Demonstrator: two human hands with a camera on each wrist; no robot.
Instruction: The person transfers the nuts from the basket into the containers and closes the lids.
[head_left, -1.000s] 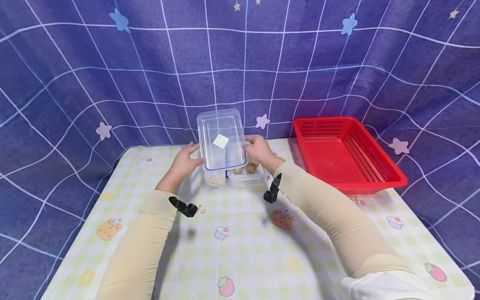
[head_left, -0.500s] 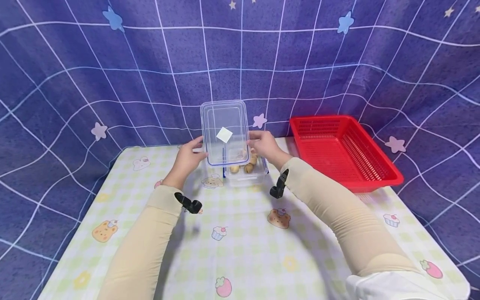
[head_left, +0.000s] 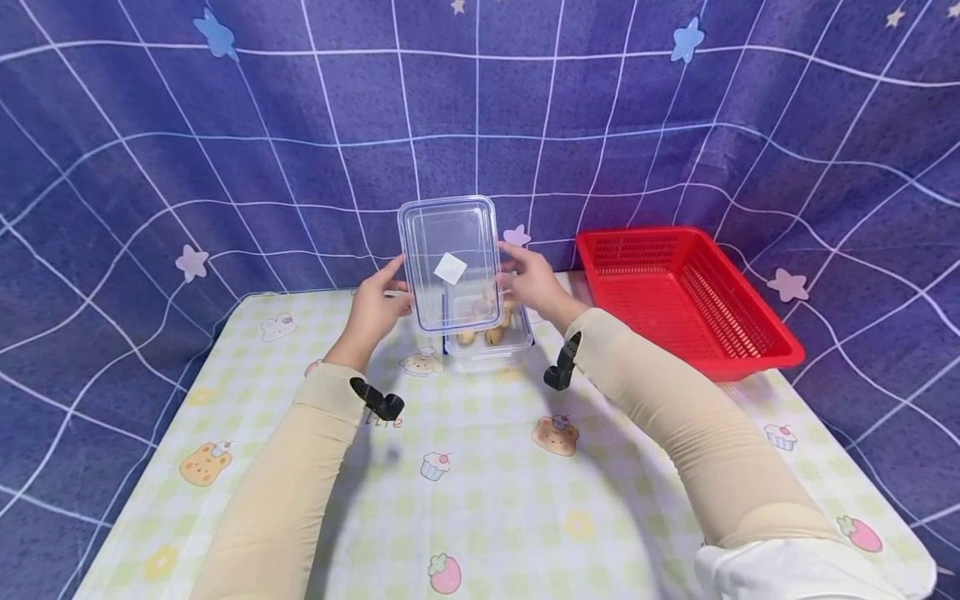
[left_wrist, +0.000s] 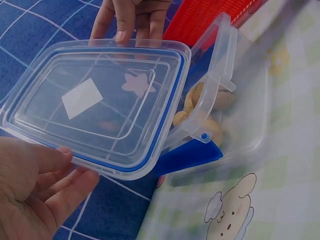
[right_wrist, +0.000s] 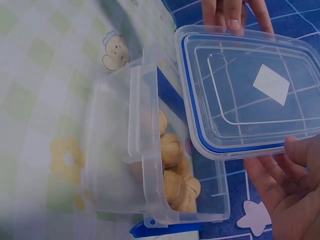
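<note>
A clear rectangular plastic lid (head_left: 446,229) with a blue seal and a white square label is held up, tilted. My left hand (head_left: 375,308) pinches its left edge between thumb and fingers. On the opposite edge, my right hand (head_left: 534,285) grips it the same way. Just below and behind the lid stands a clear food container (right_wrist: 112,155) on the table, uncovered, its blue side clips (left_wrist: 190,157) hanging outward. Several tan, rounded lumps (right_wrist: 172,150) lie inside it. In the head view the lid's lower part overlaps the container.
A red plastic basket (head_left: 720,364) stands at the right rear of the table. The tabletop (head_left: 495,517) wears a green-checked cloth with cartoon prints. A blue grid-patterned curtain (head_left: 315,100) hangs close behind the table's far edge.
Both hands have raised the lid and turned it straighter, so more of the container and lumps shows beneath it. The head view has shifted slightly.
</note>
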